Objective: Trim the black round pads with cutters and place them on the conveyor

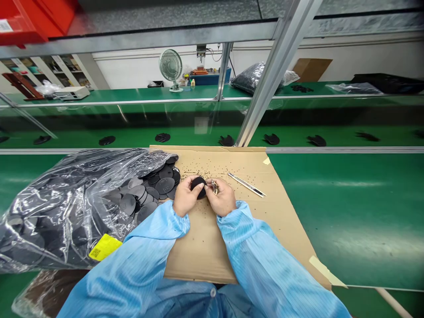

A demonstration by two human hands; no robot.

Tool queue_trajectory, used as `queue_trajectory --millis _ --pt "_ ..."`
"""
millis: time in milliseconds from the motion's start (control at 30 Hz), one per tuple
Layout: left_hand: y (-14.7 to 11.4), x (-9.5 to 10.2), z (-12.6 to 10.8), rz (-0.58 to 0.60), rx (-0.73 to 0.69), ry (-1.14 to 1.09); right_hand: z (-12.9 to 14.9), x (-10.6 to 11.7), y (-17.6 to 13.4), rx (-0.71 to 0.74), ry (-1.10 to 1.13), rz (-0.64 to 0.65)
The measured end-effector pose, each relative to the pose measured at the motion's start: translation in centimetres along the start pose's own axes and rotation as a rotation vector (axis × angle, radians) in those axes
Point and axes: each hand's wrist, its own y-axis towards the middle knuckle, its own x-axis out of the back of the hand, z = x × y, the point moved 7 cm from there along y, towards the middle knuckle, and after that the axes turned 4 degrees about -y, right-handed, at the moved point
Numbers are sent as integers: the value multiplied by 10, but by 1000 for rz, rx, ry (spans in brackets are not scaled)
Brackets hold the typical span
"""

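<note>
Above the cardboard sheet (202, 251), my left hand (184, 196) pinches a round black plastic disc (198, 181) by its left side. My right hand (221, 197) is closed around a small shiny metal tool (215, 187), whose kind I cannot make out. Its fingertips meet the disc's right edge. Just left of my hands, loose black discs (164, 185) spill from a clear plastic bag (66, 203). A slim knife-like tool (247, 184) lies on the cardboard to the right. Tiny black scraps (212, 167) are scattered across the cardboard beyond my hands.
Behind the cardboard runs a green conveyor belt (132, 137) carrying spaced black parts (227, 141). A slanted metal post (261, 88) rises at its near edge. An overhead shelf holds a red bin (36, 22). Tape (326, 270) fixes the cardboard's right corner. A fan (171, 66) stands farther back.
</note>
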Motion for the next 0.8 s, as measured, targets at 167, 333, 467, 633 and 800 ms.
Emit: queue_trajectory --millis 167,333,467,633,800 --pt "1 4 0 -13 -51 111 1 0 0 7 -2 3" --pt "1 5 -3 -32 -33 146 3 0 0 8 -14 9" --pt "1 4 -5 -26 -32 177 3 0 0 5 -13 14" --pt "0 5 -9 -37 -43 227 4 1 0 0 2 17" --pt "0 4 -9 -28 -68 205 2 -1 0 0 -4 24"
